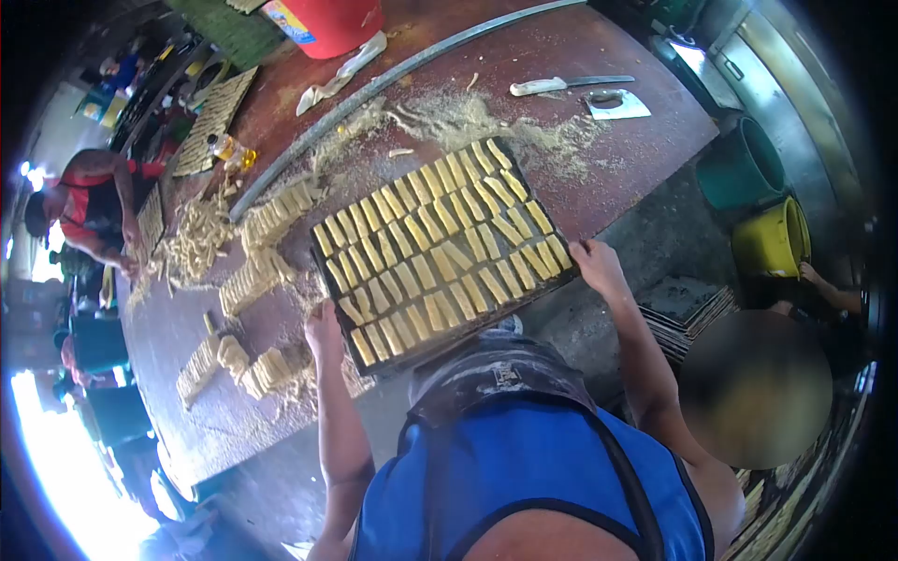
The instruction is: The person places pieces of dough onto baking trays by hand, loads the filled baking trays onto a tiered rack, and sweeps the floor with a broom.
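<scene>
Tray: I see the dark flat rectangular tray (412, 349) set at a slant in front of the body, its far part over the table; whether it bears on the top, I cannot tell.
Load: pale yellow dough sticks (432, 180) lie in rows across it, a few askew on the right.
Left hand: I read the bare left hand (325, 323) as clamped on the tray's left edge, toward the near corner; its underside is hidden.
Right hand: the bare right hand (599, 266) is clamped on the tray's right edge at the near corner.
Table: the broad reddish-brown table (599, 54) carries pale crumbs (561, 145) beyond the tray and a long curved grey strip (407, 68) farther off.
Tools: a white-handled knife (538, 86) lies far right, just beside a flat metal scraper with a dark grip (633, 109).
Left side: I make out stacked cut dough strips (248, 283) near the tray, and a person in red and black (89, 201) at the table's far left.
Right side: a dark green bucket (744, 173) and a yellow bucket (762, 245) stand off the table.
</scene>
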The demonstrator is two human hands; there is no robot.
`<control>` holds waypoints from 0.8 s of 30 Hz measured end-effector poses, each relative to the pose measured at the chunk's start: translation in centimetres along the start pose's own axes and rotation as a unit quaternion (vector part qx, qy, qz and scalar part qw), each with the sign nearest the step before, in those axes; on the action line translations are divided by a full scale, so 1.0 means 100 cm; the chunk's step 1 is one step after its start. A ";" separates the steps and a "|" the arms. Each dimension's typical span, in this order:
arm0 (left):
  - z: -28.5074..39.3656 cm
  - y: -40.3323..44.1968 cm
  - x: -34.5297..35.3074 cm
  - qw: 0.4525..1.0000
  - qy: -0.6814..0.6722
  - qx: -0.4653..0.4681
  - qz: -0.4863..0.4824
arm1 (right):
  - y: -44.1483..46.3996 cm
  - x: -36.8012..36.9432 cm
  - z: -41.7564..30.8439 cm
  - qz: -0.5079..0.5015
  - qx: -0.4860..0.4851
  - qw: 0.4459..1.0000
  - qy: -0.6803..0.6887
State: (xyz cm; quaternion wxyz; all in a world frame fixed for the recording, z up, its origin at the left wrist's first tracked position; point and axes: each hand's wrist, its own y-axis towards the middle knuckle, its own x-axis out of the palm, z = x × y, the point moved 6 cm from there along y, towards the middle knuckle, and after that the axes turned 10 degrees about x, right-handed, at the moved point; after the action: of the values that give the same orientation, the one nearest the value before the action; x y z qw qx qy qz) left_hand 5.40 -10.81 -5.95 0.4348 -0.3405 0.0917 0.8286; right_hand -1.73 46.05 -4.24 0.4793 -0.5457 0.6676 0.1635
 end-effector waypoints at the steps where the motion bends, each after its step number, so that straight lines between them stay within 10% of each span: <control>1: -0.011 0.007 0.000 0.997 -0.032 -0.059 -0.030 | 0.000 -0.001 0.001 0.012 0.006 1.000 0.004; 4: -0.036 0.041 0.000 0.995 -0.032 -0.023 -0.086 | -0.006 0.009 0.006 -0.049 0.055 0.956 0.285; 10: -0.033 0.079 -0.029 0.967 0.072 0.235 -0.071 | -0.079 0.034 -0.055 0.034 0.036 0.929 0.367; 12: -0.023 0.096 -0.054 0.967 -0.027 0.210 -0.145 | -0.114 0.032 -0.065 0.097 -0.105 0.949 0.279; 14: 0.027 0.105 -0.046 0.950 -0.139 0.205 -0.190 | -0.157 0.022 -0.073 0.142 -0.157 0.959 0.191; 18: 0.166 0.051 -0.017 0.868 -0.311 0.194 -0.334 | -0.244 -0.031 -0.073 0.087 0.085 0.895 0.428; 24: 0.290 -0.047 -0.055 0.708 -0.439 0.171 -0.525 | -0.444 -0.165 -0.156 0.305 -0.041 0.845 0.437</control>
State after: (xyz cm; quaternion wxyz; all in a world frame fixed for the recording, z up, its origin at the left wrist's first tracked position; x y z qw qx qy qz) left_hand -2.81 1.42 20.13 0.8420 0.1489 -0.1628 0.4924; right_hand 29.51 28.37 30.36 0.0408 -0.3486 0.9335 0.0732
